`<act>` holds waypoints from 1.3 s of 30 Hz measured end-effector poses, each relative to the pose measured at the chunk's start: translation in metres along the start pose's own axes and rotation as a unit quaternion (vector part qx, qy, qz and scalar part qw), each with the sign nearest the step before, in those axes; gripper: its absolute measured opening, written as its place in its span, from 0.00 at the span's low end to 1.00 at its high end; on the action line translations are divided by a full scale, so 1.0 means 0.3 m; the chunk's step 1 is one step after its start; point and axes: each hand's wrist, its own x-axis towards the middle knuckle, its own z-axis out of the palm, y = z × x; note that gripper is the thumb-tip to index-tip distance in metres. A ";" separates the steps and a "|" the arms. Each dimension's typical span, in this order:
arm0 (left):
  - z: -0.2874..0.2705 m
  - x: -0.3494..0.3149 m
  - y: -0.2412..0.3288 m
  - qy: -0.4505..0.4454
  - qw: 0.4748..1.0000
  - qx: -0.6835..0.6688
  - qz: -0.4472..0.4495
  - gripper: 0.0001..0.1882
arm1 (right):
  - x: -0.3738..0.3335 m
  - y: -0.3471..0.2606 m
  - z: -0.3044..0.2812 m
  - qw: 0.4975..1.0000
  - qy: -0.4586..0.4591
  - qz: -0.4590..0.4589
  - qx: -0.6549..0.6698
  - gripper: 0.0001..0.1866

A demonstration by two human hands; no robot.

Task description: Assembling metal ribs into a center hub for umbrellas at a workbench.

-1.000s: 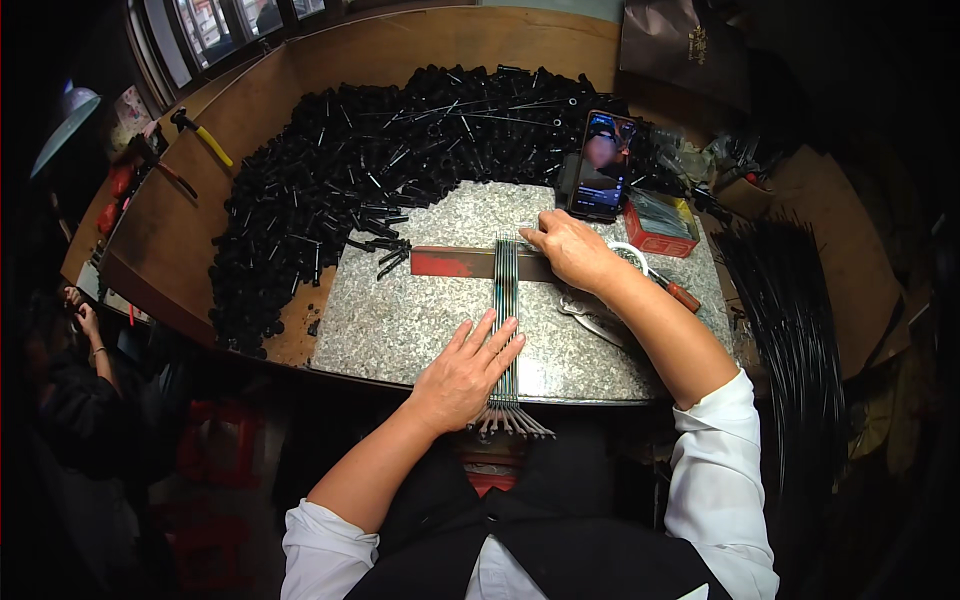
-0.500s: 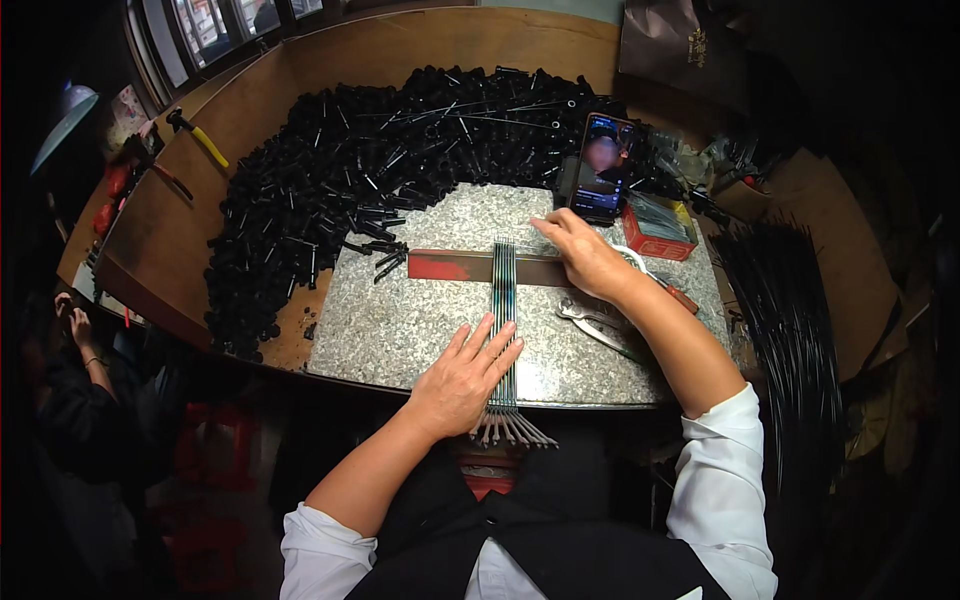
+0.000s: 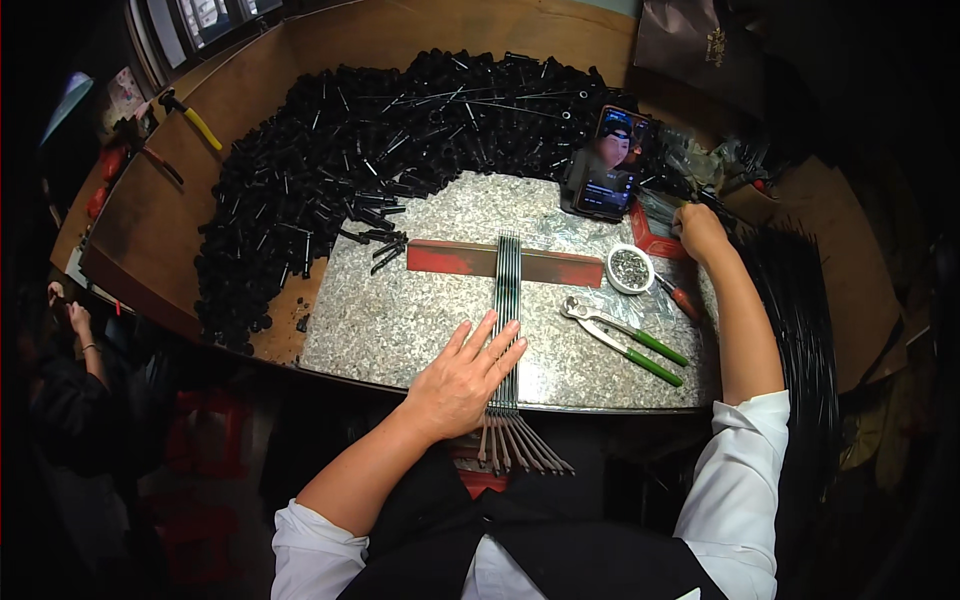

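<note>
My left hand [image 3: 463, 375] lies flat with its fingers apart, pressing on a row of thin dark metal rods [image 3: 508, 300]. The rods lie side by side across a flat red-and-brown bar [image 3: 450, 258]. Their grey flattened ends [image 3: 520, 445] fan out past the table's near edge. Over at the right, my right hand [image 3: 702, 235] is at a red box [image 3: 655, 238] with thin pieces in it. Its fingers are curled together; what they hold, if anything, is hidden.
A speckled stone slab [image 3: 390, 330] carries green-handled pincers [image 3: 625, 340], a white cup of small metal bits [image 3: 630, 268] and a red-handled tool [image 3: 680, 297]. Behind stand a phone [image 3: 608, 165] and a heap of black parts [image 3: 400, 130]. Long black rods [image 3: 795, 320] hang at right.
My right hand has moved right, from the bar's right end to the red box, uncovering the cup and the pincers. My left hand stays on the rods, whose near ends now spread wider.
</note>
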 end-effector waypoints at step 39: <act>0.001 -0.010 0.008 0.027 0.999 0.028 0.027 0.45 | -0.314 -0.659 0.176 0.967 0.066 -0.212 0.124 0.24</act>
